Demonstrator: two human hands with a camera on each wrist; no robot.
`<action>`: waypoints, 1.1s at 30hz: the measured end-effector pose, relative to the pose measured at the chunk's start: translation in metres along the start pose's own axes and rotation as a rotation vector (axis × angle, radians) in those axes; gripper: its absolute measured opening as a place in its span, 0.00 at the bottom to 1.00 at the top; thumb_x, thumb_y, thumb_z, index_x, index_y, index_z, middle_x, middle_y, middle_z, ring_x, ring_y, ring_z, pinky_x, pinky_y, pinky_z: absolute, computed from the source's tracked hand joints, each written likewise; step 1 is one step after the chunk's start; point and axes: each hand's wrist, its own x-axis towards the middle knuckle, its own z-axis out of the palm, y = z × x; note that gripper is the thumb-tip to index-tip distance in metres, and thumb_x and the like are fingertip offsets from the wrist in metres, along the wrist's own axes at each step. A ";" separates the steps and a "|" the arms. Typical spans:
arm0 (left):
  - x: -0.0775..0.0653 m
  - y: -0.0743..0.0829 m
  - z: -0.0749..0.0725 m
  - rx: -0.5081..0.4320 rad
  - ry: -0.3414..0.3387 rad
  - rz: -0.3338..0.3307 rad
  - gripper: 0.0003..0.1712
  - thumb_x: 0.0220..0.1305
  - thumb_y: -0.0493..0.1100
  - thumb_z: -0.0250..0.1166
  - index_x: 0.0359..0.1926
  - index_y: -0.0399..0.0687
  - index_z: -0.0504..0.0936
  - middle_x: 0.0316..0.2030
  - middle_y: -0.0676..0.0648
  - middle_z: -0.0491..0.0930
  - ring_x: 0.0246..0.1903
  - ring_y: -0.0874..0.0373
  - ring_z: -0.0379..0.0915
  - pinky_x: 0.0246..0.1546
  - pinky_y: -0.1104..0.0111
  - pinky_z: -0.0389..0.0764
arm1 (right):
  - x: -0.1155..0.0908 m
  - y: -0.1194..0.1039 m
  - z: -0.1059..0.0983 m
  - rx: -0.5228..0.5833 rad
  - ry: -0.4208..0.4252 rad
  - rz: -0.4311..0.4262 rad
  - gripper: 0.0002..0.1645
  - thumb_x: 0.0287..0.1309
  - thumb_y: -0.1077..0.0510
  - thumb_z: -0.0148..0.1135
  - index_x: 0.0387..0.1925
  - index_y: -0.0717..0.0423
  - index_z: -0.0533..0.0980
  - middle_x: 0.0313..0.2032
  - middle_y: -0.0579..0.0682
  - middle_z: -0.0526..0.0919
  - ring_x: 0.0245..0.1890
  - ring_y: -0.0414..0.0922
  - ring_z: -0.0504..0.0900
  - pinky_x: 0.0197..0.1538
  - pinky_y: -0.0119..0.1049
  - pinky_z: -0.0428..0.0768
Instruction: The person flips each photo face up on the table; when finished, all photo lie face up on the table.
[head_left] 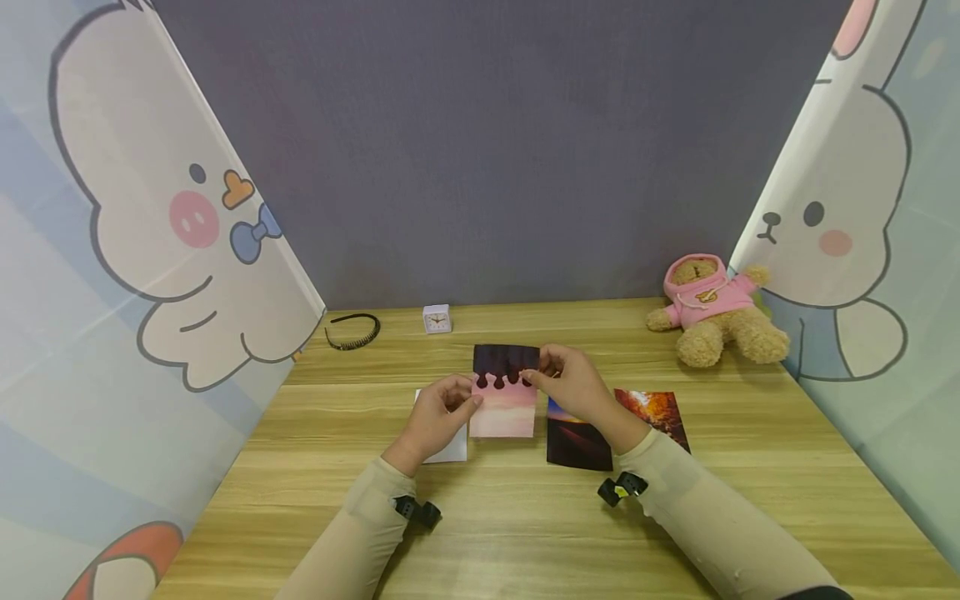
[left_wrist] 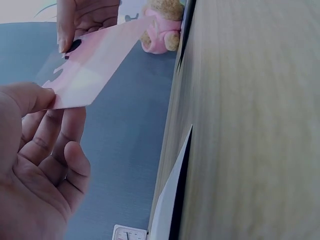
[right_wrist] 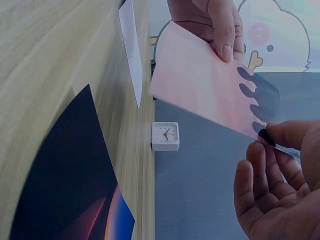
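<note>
Both hands hold up one pink picture card (head_left: 504,408) with a dark, dripping-shaped band across its top. My left hand (head_left: 444,414) pinches its left edge between thumb and fingers. On the opposite side, my right hand (head_left: 577,385) pinches the edge near the dark band, as the right wrist view also shows. Under the left hand lies a white card (head_left: 450,451). A dark card with a blue and orange glow (head_left: 579,446) lies below the right hand, and a card with a red-orange autumn scene (head_left: 656,412) is partly covered by the right wrist.
At the back of the wooden table (head_left: 480,533) stand a small white clock (head_left: 437,319) and a black toothed headband (head_left: 356,333). A teddy bear in a pink hoodie (head_left: 712,308) sits at the back right. Cartoon-printed curtains flank the table, with a dark panel behind.
</note>
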 end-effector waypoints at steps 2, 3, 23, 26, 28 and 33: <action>0.000 -0.001 0.000 0.002 0.010 0.011 0.04 0.72 0.36 0.69 0.45 0.43 0.85 0.29 0.48 0.85 0.22 0.63 0.69 0.24 0.71 0.71 | 0.000 0.000 0.000 0.016 -0.005 0.007 0.11 0.67 0.52 0.73 0.38 0.51 0.78 0.31 0.47 0.81 0.30 0.47 0.80 0.31 0.39 0.76; 0.000 -0.002 -0.001 0.005 0.014 0.014 0.03 0.72 0.37 0.69 0.45 0.44 0.85 0.30 0.48 0.85 0.22 0.63 0.69 0.25 0.71 0.71 | 0.000 0.001 0.000 0.023 -0.006 0.007 0.11 0.67 0.52 0.73 0.40 0.51 0.79 0.32 0.47 0.82 0.30 0.47 0.80 0.31 0.39 0.76; 0.002 0.003 0.001 -0.077 0.009 -0.063 0.07 0.75 0.40 0.67 0.43 0.40 0.87 0.29 0.42 0.84 0.25 0.60 0.73 0.25 0.73 0.72 | 0.002 0.008 0.005 0.006 -0.105 -0.015 0.12 0.68 0.54 0.72 0.49 0.51 0.82 0.37 0.47 0.81 0.32 0.47 0.77 0.33 0.37 0.76; 0.002 0.003 0.002 -0.084 -0.005 -0.073 0.06 0.75 0.38 0.66 0.42 0.39 0.86 0.31 0.41 0.85 0.28 0.59 0.76 0.27 0.73 0.74 | 0.003 0.009 0.006 0.000 -0.103 -0.013 0.11 0.70 0.53 0.70 0.49 0.51 0.82 0.38 0.46 0.82 0.30 0.47 0.76 0.31 0.37 0.75; 0.002 0.005 0.003 -0.070 -0.006 -0.075 0.06 0.75 0.37 0.66 0.42 0.38 0.86 0.31 0.42 0.85 0.29 0.60 0.76 0.30 0.73 0.76 | 0.003 0.010 0.006 -0.005 -0.100 -0.017 0.10 0.70 0.53 0.70 0.48 0.51 0.82 0.38 0.46 0.82 0.29 0.46 0.76 0.30 0.36 0.75; -0.001 0.021 0.004 -0.055 -0.004 -0.052 0.04 0.74 0.34 0.66 0.39 0.37 0.84 0.29 0.41 0.83 0.26 0.64 0.70 0.28 0.74 0.72 | 0.003 0.010 0.005 -0.028 -0.098 -0.030 0.06 0.72 0.53 0.68 0.45 0.49 0.82 0.37 0.46 0.81 0.29 0.45 0.75 0.30 0.37 0.74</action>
